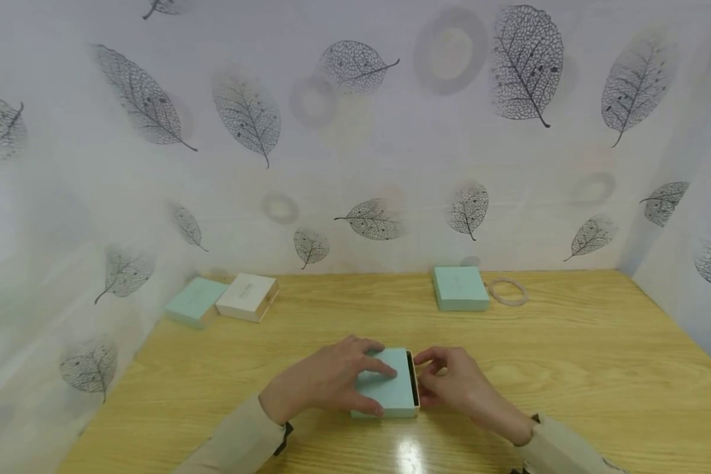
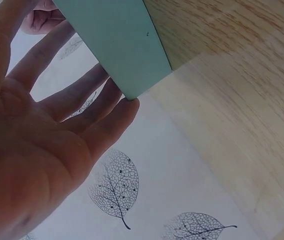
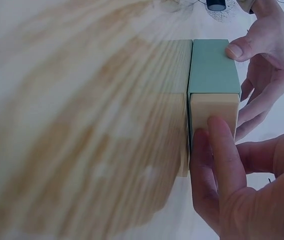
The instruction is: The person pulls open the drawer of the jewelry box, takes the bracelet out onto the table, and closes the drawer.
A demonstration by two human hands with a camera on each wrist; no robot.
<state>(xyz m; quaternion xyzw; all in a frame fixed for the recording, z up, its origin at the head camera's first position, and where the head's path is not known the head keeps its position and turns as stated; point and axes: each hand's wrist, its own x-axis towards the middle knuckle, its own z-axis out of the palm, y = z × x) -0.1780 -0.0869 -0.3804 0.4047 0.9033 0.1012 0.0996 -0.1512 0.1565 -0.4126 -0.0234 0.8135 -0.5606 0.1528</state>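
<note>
A mint-green gift box point(image 1: 394, 380) lies on the wooden table before me, its cream inner drawer point(image 3: 216, 107) slightly out of the sleeve at the right end. A dark gap shows inside. My left hand point(image 1: 332, 376) spans the sleeve from the left, thumb at the near side, fingers over the top and far side. In the left wrist view, the fingertips point(image 2: 130, 104) meet the sleeve's edge. At the drawer's end, my right hand point(image 1: 457, 385) holds on with bent fingers; in the right wrist view, fingertips point(image 3: 217, 124) lie against the cream end face.
Another mint-green box point(image 1: 460, 289) stands at the back, beside a pale pink ring point(image 1: 508, 292). At the back left, a mint box point(image 1: 195, 301) touches a cream box point(image 1: 247, 296). A leaf-patterned white cloth point(image 1: 367, 151) hangs behind the table point(image 1: 569, 368).
</note>
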